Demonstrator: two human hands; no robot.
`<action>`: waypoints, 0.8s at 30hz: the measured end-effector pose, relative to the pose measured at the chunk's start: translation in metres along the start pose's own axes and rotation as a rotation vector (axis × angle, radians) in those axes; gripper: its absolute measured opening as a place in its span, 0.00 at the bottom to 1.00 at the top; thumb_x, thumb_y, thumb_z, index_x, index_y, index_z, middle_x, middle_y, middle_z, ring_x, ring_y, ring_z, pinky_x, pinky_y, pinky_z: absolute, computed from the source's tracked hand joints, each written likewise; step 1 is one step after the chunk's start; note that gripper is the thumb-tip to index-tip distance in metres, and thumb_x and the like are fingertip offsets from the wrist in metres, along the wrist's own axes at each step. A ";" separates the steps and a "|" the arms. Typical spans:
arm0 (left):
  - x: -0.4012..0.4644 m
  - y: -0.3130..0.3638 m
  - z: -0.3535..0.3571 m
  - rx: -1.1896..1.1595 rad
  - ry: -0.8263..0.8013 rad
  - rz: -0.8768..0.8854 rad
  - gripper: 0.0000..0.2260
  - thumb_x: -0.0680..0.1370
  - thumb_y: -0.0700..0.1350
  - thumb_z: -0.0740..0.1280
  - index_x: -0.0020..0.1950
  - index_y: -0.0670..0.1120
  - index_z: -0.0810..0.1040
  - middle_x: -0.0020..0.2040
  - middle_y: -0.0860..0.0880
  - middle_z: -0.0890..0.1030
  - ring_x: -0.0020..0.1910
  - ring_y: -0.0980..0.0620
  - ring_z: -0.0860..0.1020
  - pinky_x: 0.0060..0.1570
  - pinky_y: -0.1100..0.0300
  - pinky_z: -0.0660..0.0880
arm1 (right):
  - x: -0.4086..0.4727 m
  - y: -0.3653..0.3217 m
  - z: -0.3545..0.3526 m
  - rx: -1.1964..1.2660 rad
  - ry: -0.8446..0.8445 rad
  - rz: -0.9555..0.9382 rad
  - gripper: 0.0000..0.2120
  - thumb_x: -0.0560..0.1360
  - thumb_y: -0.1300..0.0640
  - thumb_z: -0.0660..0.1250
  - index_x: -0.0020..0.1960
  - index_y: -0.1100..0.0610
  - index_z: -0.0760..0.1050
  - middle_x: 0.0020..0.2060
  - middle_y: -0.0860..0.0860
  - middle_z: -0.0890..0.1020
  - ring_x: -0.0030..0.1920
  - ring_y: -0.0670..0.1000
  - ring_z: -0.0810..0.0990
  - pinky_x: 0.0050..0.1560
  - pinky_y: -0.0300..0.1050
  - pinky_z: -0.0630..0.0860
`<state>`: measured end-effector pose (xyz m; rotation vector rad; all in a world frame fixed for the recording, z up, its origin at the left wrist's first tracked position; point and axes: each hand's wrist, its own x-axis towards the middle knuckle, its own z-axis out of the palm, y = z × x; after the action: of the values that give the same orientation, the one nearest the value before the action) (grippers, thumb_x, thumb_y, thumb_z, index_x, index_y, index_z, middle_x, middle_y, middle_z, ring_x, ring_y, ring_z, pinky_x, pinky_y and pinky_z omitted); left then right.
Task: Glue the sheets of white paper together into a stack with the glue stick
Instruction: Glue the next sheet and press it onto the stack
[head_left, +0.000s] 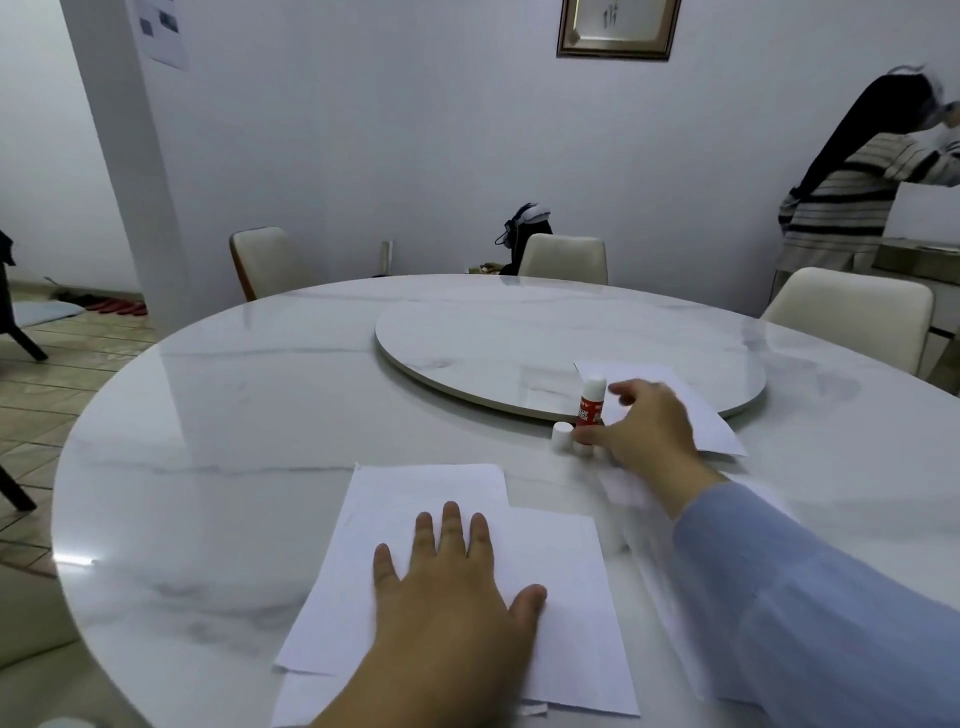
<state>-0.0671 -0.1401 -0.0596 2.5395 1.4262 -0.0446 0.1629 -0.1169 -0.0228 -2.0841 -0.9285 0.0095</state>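
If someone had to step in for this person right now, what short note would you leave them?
Left hand: flat, pressing the paper stack near the table edge.
Right hand: at the upright glue stick, fingers around its base; grip unclear.
Its cap stands just left of it.
A spare sheet lies half on the turntable.
Left: glue that sheet on.

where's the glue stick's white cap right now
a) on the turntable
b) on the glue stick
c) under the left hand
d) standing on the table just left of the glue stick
d: the small white cap stands on the table just left of the red glue stick, which the right hand grips at its base.
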 end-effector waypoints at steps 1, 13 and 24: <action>0.000 -0.001 -0.001 -0.001 -0.001 0.000 0.35 0.76 0.66 0.47 0.76 0.51 0.39 0.78 0.50 0.38 0.76 0.48 0.38 0.73 0.41 0.39 | 0.003 0.001 -0.012 0.051 0.060 -0.027 0.28 0.60 0.51 0.81 0.57 0.56 0.76 0.49 0.51 0.78 0.49 0.52 0.77 0.49 0.48 0.75; 0.010 0.024 -0.012 0.112 -0.045 -0.065 0.35 0.77 0.64 0.46 0.77 0.45 0.42 0.78 0.45 0.43 0.77 0.43 0.45 0.70 0.39 0.51 | -0.034 0.076 -0.121 -0.508 -0.637 -0.060 0.41 0.64 0.51 0.78 0.73 0.47 0.63 0.65 0.44 0.74 0.61 0.42 0.74 0.64 0.36 0.66; 0.009 0.002 -0.027 -0.369 0.174 0.076 0.24 0.80 0.60 0.45 0.75 0.56 0.54 0.79 0.51 0.48 0.77 0.51 0.44 0.72 0.49 0.49 | -0.043 0.055 -0.149 -0.424 -0.413 -0.164 0.13 0.52 0.47 0.78 0.34 0.42 0.79 0.34 0.43 0.82 0.37 0.44 0.79 0.35 0.39 0.75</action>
<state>-0.0636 -0.1280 -0.0345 2.3294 1.2556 0.4223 0.2120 -0.2669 0.0231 -2.4366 -1.4511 0.1767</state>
